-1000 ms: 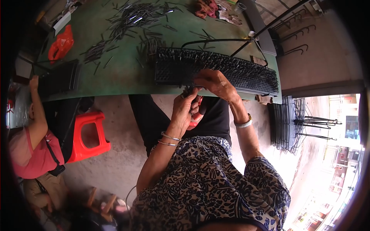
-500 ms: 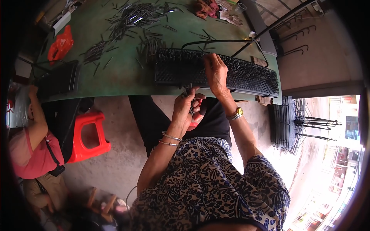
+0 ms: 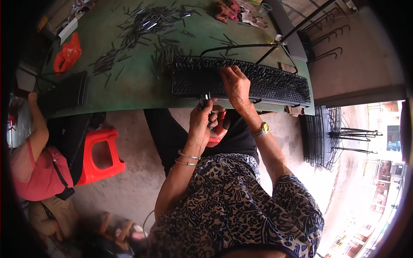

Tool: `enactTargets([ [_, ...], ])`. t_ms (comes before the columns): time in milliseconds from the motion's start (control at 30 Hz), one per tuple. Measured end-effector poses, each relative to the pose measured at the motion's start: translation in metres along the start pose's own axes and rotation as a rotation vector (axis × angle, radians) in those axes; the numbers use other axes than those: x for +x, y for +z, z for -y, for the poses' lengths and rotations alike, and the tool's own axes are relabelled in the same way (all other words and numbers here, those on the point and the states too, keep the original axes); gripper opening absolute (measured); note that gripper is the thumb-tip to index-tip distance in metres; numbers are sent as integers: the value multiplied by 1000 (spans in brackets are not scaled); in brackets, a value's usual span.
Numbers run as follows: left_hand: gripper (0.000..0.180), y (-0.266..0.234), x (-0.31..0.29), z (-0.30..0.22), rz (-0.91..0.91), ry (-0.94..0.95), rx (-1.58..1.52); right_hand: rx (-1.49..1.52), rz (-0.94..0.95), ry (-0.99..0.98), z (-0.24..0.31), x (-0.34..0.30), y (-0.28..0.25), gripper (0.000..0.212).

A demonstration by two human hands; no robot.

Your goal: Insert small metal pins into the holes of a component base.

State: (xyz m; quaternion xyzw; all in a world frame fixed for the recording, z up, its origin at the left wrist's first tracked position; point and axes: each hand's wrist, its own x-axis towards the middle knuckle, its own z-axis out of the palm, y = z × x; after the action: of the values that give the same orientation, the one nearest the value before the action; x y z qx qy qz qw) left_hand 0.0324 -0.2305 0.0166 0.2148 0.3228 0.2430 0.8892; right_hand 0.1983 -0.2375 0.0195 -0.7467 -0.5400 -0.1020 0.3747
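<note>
A long black perforated rack [image 3: 193, 82] lies along the front of the green table, with rows of short dark sticks [image 3: 275, 76] standing upright in its far holes. My right hand [image 3: 237, 87], a yellow-faced watch on its wrist, is over the rack's near rows. Its thumb and fingers are pinched together; whatever they hold is too small or hidden to make out. Below the rack's near edge, my left hand [image 3: 201, 118] is closed around a small bundle of thin dark sticks [image 3: 207, 99], some ends catching the light.
Loose dark sticks [image 3: 148, 21] are heaped at the table's [image 3: 133, 92] far side. A bent black rod frame [image 3: 241, 45] rises over the rack. To the left are a red plastic bag [image 3: 68, 53], a red stool [image 3: 101, 155] and another person's arm [image 3: 38, 124]. Wire racks [image 3: 320, 137] stand right.
My right hand has shifted slightly left and nearer along the rack. The left hand has turned a little, still around its bundle of sticks.
</note>
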Motion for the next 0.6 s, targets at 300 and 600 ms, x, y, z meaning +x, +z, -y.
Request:
enactTargets([
  [300, 25, 9, -5, -2, -62, 15, 62, 139, 237, 148, 14, 0, -23, 21],
  [600, 23, 12, -5, -6, -59, 84, 111, 680, 697, 388, 23, 3, -51, 18],
])
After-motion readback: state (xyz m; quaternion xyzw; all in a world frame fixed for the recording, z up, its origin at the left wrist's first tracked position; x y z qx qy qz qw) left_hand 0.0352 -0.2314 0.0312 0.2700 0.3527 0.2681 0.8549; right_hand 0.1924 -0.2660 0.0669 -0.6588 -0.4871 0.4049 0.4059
